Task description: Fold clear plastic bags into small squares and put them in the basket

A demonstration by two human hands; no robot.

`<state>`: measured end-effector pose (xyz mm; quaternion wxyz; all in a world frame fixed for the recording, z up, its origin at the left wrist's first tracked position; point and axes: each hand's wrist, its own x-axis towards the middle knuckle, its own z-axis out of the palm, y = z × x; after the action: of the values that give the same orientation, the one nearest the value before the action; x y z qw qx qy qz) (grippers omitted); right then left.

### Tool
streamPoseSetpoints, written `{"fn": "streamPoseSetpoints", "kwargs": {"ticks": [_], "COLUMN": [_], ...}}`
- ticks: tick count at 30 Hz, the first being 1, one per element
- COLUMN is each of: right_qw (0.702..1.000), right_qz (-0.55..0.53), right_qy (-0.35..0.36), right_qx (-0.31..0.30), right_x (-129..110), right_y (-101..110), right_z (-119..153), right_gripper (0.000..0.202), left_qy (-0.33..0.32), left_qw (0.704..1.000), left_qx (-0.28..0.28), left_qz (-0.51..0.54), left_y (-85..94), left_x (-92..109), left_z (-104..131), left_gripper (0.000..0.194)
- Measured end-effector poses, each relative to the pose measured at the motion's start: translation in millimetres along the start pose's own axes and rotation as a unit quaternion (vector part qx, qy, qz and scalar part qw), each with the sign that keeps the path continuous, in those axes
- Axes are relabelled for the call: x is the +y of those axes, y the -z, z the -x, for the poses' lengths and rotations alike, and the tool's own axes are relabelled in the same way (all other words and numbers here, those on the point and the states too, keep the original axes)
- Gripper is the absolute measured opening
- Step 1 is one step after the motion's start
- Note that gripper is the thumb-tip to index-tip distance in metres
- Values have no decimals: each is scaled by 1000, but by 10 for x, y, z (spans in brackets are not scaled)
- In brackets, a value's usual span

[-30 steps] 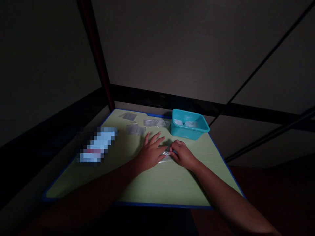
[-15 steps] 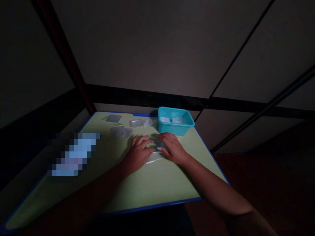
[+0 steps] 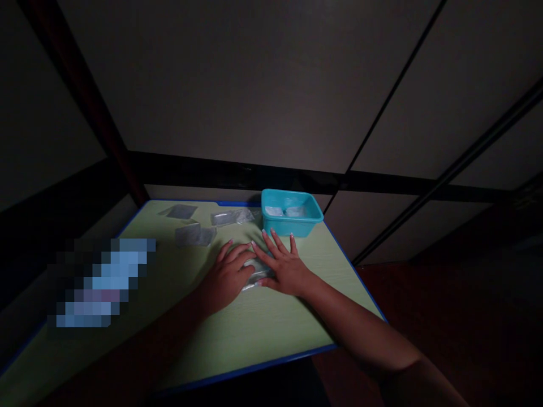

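Note:
A clear plastic bag [image 3: 257, 272] lies flat on the table, partly covered by both hands. My left hand [image 3: 227, 280] rests at its left side, fingers stretched forward and slightly apart. Across its right side my right hand [image 3: 288, 268] lies palm down with the fingers spread wide. Just beyond the fingertips stands a turquoise plastic basket [image 3: 292, 227] with whitish clear packets [image 3: 296, 211] in it. What sits inside the bag under my hands, if anything, cannot be made out.
Several clear or greyish plastic packets, among them a crinkled one [image 3: 233, 217] and a folded one [image 3: 195, 234], lie at the back left of the pale green table [image 3: 237, 339]. A blurred-out blue patch [image 3: 114, 277] covers the left side. A panelled wall [image 3: 237, 90] rises behind.
My right hand has spread its fingers, which were bent over the bag, and now lies flatter. The left hand stays beside the bag. The view has shifted slightly, moving the scene left.

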<state>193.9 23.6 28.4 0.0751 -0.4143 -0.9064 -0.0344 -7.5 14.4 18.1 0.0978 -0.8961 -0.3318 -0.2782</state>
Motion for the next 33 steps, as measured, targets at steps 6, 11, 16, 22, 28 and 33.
{"fn": "streamPoseSetpoints", "kwargs": {"ticks": [6, 11, 16, 22, 28, 33], "right_qw": [998, 976, 965, 968, 973, 980], "right_qz": [-31, -105, -132, -132, -133, -133], "right_qy": [-13, -9, 18, 28, 33, 37], "right_qx": [-62, -189, -225, -211, -187, -144], "right_x": [7, 49, 111, 133, 93, 103], "right_y": [3, 89, 174, 124, 80, -5], "right_z": [4, 7, 21, 26, 12, 1], "right_gripper": [76, 71, 68, 63, 66, 60], "left_qy": [-2, -1, 5, 6, -5, -22], "left_qw": [1000, 1000, 999, 999, 1000, 999], "left_qx": [-5, -2, -4, -11, -12, -12], "left_qz": [4, 26, 39, 38, 6, -20], "left_y": [15, 32, 27, 25, 38, 29], "left_x": [-6, -36, -64, -69, -68, -72], "left_z": [9, 11, 20, 24, 16, 26], "left_gripper": [19, 17, 16, 19, 20, 20]}}
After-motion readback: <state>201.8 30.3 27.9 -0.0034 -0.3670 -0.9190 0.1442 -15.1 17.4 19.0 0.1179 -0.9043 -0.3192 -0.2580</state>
